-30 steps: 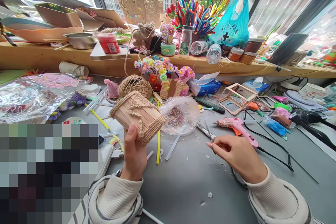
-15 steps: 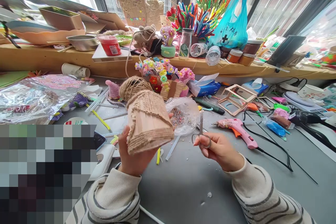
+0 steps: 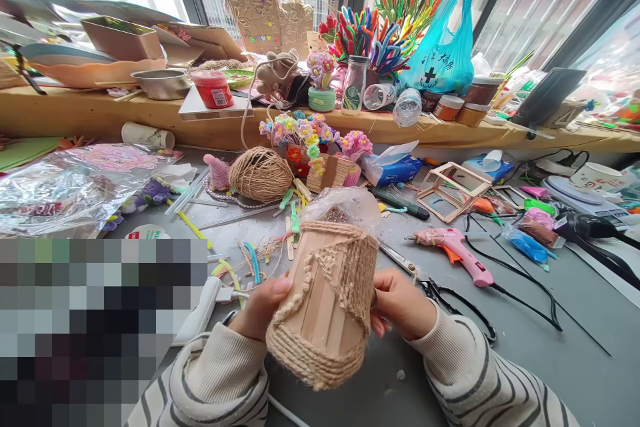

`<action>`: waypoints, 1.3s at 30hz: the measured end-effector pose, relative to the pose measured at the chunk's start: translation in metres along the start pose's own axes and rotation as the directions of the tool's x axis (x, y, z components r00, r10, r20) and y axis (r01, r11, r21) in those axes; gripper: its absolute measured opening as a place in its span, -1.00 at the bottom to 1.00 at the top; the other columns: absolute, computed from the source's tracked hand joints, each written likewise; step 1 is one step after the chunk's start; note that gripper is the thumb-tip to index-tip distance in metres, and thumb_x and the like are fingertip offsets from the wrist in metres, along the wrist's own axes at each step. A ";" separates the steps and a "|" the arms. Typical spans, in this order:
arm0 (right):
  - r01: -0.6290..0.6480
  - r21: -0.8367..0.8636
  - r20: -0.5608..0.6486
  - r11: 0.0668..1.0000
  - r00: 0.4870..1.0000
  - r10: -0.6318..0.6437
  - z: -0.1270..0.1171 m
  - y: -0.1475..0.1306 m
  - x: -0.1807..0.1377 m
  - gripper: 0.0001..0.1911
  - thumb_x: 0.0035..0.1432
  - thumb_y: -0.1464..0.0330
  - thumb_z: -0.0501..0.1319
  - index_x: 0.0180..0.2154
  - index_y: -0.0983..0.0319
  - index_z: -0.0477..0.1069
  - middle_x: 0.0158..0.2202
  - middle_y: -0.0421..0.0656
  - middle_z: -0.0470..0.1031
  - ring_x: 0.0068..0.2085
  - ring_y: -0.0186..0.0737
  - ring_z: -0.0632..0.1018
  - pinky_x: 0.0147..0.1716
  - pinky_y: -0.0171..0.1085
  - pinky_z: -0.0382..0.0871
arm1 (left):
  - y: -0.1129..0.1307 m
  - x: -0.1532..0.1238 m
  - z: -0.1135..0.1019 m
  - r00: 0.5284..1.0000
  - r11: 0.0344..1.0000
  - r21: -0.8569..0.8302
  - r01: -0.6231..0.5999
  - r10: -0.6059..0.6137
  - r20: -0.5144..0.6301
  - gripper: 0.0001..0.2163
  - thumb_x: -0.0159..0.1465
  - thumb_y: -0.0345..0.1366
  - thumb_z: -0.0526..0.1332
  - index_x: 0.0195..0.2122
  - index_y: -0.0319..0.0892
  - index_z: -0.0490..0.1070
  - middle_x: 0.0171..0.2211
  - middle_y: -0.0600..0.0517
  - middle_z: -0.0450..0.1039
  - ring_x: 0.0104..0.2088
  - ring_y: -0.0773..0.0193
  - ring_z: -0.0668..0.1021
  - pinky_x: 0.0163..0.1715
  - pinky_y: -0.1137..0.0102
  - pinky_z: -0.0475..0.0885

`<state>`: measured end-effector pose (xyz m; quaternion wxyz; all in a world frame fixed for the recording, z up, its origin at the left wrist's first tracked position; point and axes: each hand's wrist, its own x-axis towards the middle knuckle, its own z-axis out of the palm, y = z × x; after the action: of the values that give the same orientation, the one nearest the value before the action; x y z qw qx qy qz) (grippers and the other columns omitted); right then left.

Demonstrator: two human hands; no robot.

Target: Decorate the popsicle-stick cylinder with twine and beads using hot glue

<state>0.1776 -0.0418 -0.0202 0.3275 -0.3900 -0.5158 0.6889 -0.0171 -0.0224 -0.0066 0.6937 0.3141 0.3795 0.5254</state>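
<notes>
A tapered container point(image 3: 325, 293) of pale wooden strips, partly wrapped with jute twine, is tilted in front of me. My left hand point(image 3: 263, 307) grips its left side, thumb on the near face and the other fingers hidden behind. At its right edge is my right hand point(image 3: 403, 303), fingers curled closed. A bit of dark metal from the small scissors point(image 3: 374, 297) shows between those fingers; their blades are hidden behind the container. Larger scissors point(image 3: 397, 258) with black handles lie on the table just beyond my right hand.
Behind the container are a clear plastic bag of beads point(image 3: 345, 203) and a jute twine ball point(image 3: 261, 173). A pink hot glue gun point(image 3: 457, 253) with its cord lies to the right. A white power strip point(image 3: 197, 313) is left. Jars and a blue bag point(image 3: 443, 60) line the back shelf.
The container has come down and to the right, turned so its bare wooden strips face me. My right hand has moved in with the small scissors to its right edge, uncovering the larger scissors.
</notes>
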 end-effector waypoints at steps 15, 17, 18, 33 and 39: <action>0.318 -0.292 -0.383 0.902 0.825 -0.415 0.006 -0.004 -0.005 -0.61 0.14 0.07 0.07 -0.47 0.25 0.38 -0.62 -0.23 0.43 -0.70 -0.45 0.34 -0.72 -0.42 0.22 | 0.001 0.012 -0.017 0.840 0.937 -0.052 0.345 -0.284 0.463 -0.38 -0.18 0.11 0.27 -0.14 -0.19 0.51 -0.14 -0.19 0.56 -0.19 -0.26 0.57 -0.20 0.01 0.45; 0.338 -0.344 -0.458 0.876 0.754 -0.471 0.001 -0.005 -0.006 -0.68 0.13 0.13 0.11 -0.44 0.25 0.42 -0.58 -0.21 0.47 -0.68 -0.46 0.37 -0.70 -0.42 0.23 | 0.003 0.012 -0.016 0.858 0.945 -0.095 0.313 -0.239 0.454 -0.39 -0.14 0.09 0.26 -0.08 -0.15 0.48 -0.08 -0.15 0.53 -0.12 -0.23 0.54 -0.14 0.02 0.42; 0.345 -0.369 -0.489 0.863 0.717 -0.496 -0.002 -0.007 -0.008 -0.70 0.12 0.16 0.14 -0.43 0.24 0.44 -0.58 -0.21 0.47 -0.67 -0.45 0.37 -0.71 -0.43 0.23 | 0.002 0.012 -0.015 0.872 0.950 -0.117 0.289 -0.211 0.442 -0.40 -0.10 0.07 0.25 -0.06 -0.13 0.46 -0.04 -0.13 0.51 -0.08 -0.21 0.52 -0.09 0.01 0.40; 0.180 -0.710 -0.508 0.680 0.537 -0.673 -0.047 -0.023 -0.027 -0.83 -0.05 0.27 0.30 -0.33 0.13 0.53 -0.25 -0.11 0.53 -0.23 -0.20 0.50 -0.42 -0.29 0.39 | 0.019 0.012 0.010 0.857 0.891 -0.415 0.183 0.062 0.512 -0.44 0.11 0.10 0.05 0.06 -0.07 0.33 -0.05 -0.10 0.51 -0.29 0.03 0.61 -0.37 0.25 0.52; 0.227 -0.703 -0.406 0.674 0.650 -0.643 -0.017 -0.023 -0.018 -0.80 0.13 0.25 0.14 -0.39 0.18 0.50 -0.39 -0.13 0.52 -0.31 -0.26 0.50 -0.35 -0.27 0.36 | 0.024 0.009 0.013 0.806 0.855 -0.425 0.296 0.016 0.592 -0.44 0.15 0.08 0.05 0.06 -0.17 0.34 0.02 -0.14 0.46 -0.29 0.10 0.62 -0.35 0.33 0.53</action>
<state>0.2021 -0.0440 0.0024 0.5040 -0.5319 -0.6463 0.2128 -0.0165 -0.0078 0.0179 0.8703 0.2381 0.0264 0.4304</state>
